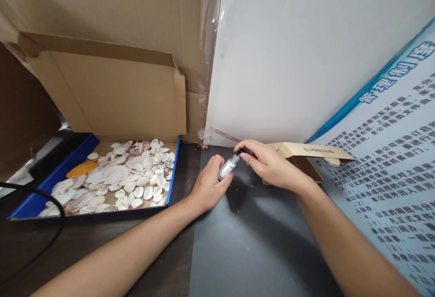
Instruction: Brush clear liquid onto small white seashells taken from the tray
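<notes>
My left hand (pixel 211 181) is closed around a small clear bottle (pixel 228 166) with a white printed label, tilted so its neck points up and to the right. The fingertips of my right hand (pixel 260 159) pinch a small black cap (pixel 241 151) right at the bottle's neck. Whether the cap is still seated on the neck or lifted off it, I cannot tell. Both hands are held above the dark grey mat (pixel 244 247), and their shadows fall on it.
On the left, an open blue-edged cardboard box (pixel 172 170) holds many seashells (pixel 115 174), its lid (pixel 129 93) raised. A black cable (pixel 63 215) curves past it. An open kraft-paper box (pixel 306 150) lies behind my right hand, near a printed poster (pixel 384 174). Cardboard and white panels stand behind.
</notes>
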A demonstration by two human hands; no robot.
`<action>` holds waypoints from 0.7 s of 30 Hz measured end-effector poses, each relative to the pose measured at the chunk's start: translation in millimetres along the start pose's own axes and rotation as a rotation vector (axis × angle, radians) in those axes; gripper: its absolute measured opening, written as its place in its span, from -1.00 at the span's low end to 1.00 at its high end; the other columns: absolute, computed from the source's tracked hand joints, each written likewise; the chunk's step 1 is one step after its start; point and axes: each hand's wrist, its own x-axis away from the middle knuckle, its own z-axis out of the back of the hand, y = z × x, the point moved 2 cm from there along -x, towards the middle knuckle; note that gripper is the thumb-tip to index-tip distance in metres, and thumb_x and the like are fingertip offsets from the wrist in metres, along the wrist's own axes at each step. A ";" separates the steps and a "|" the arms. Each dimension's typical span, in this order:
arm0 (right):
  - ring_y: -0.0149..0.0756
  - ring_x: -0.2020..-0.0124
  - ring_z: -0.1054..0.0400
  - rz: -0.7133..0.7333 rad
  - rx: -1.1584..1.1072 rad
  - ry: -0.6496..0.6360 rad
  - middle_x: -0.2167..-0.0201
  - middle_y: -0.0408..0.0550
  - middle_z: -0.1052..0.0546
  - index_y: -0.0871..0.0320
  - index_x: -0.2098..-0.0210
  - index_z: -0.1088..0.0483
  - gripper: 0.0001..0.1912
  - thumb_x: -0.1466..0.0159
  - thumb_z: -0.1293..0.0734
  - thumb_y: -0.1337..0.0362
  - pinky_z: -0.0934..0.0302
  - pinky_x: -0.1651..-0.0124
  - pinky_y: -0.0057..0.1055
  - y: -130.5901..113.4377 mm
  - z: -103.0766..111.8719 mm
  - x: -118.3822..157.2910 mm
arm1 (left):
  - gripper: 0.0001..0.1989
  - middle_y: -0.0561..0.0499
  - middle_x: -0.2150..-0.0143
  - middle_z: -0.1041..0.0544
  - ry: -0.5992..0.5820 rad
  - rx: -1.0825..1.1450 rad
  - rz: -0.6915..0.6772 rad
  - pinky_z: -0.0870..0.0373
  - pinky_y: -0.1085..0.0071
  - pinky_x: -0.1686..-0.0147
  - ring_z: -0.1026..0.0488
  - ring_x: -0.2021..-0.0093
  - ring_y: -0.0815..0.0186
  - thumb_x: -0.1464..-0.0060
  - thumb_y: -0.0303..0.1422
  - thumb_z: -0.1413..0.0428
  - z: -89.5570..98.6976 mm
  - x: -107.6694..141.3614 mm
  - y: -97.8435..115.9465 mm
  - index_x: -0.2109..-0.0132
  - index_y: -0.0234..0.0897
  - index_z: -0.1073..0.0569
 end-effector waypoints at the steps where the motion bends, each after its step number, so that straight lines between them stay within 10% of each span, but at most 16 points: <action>1: -0.18 0.16 -0.41 -0.007 -0.002 -0.003 0.15 -0.01 -0.52 0.11 0.08 -0.36 -0.80 -0.37 -0.17 0.39 -0.28 0.09 -0.27 -0.1 0.1 0.3 | -0.83 0.14 0.35 -0.23 -0.002 -0.002 0.001 -0.11 0.40 0.35 -0.19 0.36 0.33 -0.15 -0.37 -0.04 -0.1 0.1 -0.1 0.30 -0.17 -0.13; 21: -0.20 0.23 -0.44 0.065 0.012 0.264 0.16 0.01 -0.50 0.11 0.12 -0.39 -0.83 -0.32 -0.23 0.39 -0.36 0.16 -0.27 -4.1 13.5 4.3 | -0.90 0.09 0.29 -0.38 -0.038 -0.061 0.091 -0.22 0.36 0.26 -0.34 0.28 0.27 -0.18 -0.31 -0.04 1.6 -2.9 -1.5 0.20 -0.17 -0.24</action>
